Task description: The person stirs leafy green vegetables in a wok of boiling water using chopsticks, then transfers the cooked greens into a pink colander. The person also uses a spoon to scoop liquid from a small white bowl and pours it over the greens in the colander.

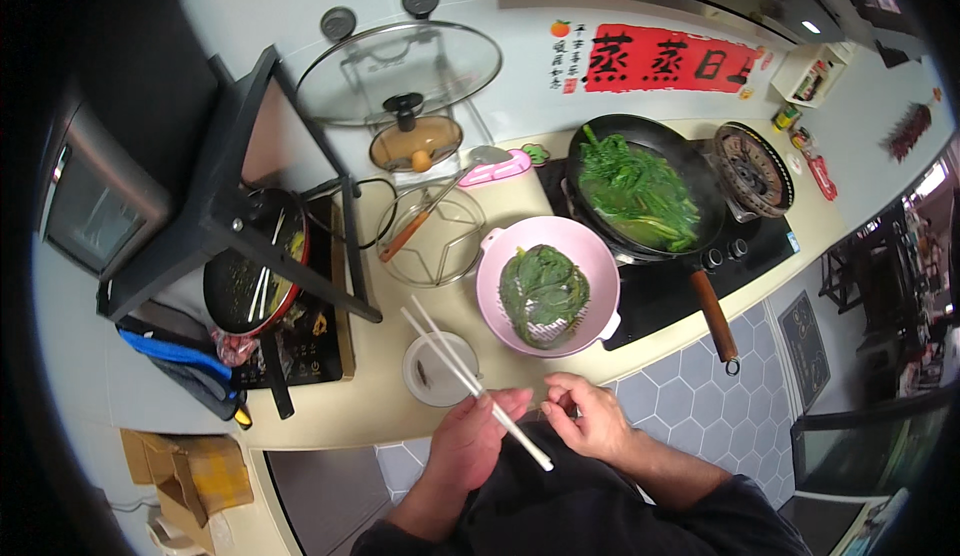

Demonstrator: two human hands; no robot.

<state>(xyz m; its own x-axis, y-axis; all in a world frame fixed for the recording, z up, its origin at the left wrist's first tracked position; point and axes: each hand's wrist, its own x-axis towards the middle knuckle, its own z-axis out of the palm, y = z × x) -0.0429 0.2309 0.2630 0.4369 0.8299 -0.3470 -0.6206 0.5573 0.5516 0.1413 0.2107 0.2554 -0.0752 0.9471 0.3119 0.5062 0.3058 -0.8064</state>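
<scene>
A pair of white chopsticks point(453, 358) lies across my left hand point(478, 432), pinched between thumb and fingers, tips over a small white bowl point(458, 379). My right hand point(589, 415) is just to the right, its fingers curled; whether it holds something small, I cannot tell. Beyond the hands, a pink plastic colander point(493, 308) contains wilted leafy greens point(546, 293). At the upper right, a black wok point(709, 203) with a wooden handle sits on the gas hob, and bright green leafy vegetables point(637, 188) fill it, in some liquid.
A frying pan point(225, 274) with chopsticks in it stands on an induction cooker at left, beneath a black metal rack point(300, 256). A round wire stand point(450, 271) and a wooden-handled utensil point(405, 237) lie behind the bowl. Glass lids point(450, 53) lean on the wall. The wok handle point(712, 316) juts past the counter edge.
</scene>
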